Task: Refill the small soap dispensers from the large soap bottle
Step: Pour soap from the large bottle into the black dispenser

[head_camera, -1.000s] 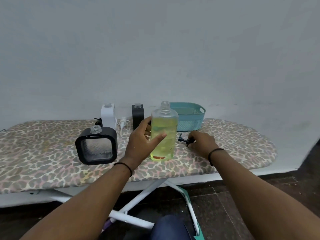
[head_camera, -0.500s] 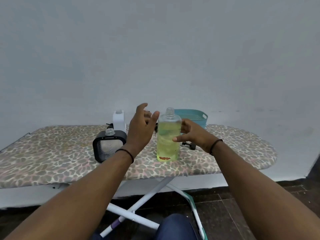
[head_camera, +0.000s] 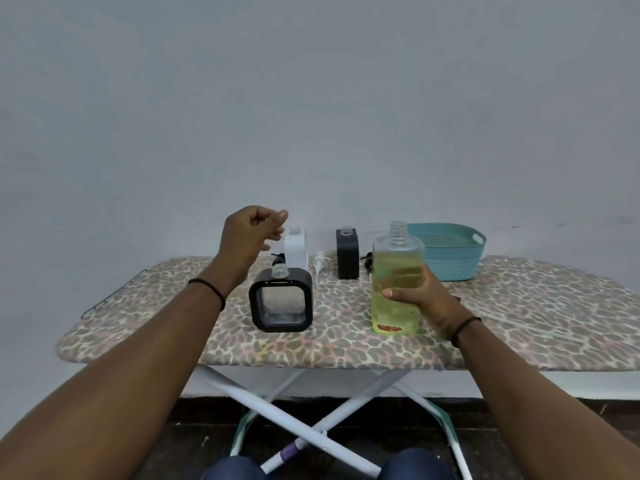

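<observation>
Both of my forearms enter from the bottom corners of the frame and are cut off there; my knees show only as dark blue patches at the bottom edge. The crossed white legs of the ironing board (head_camera: 104, 323) run down the lower centre, with the floor beneath too dark to read.

My right hand (head_camera: 427, 299) sits right of centre, wrapped around the middle of the large soap bottle (head_camera: 396, 289). The thumb crosses the front face and the remaining fingers curl behind the bottle, hidden by the yellow liquid. The bottle stands upright with its neck uncapped; I cannot tell whether its base rests on the leopard-print cover or is just above it.

Left of centre, the clear dispenser with a black frame (head_camera: 281, 299) stands on the board, its threaded neck open.

My left hand (head_camera: 251, 237) is raised above and behind that dispenser, holding nothing, fingers loosely curled with the index fingertip pointing right. It partly covers the white dispenser (head_camera: 296, 251) at the back.

Further back stand a white pump head (head_camera: 318, 266), a black dispenser (head_camera: 347, 254) with an open neck, and a small dark part behind the bottle, too obscured to identify. The teal basket (head_camera: 450, 261) sits at the far right, its left edge hidden by the bottle.
</observation>
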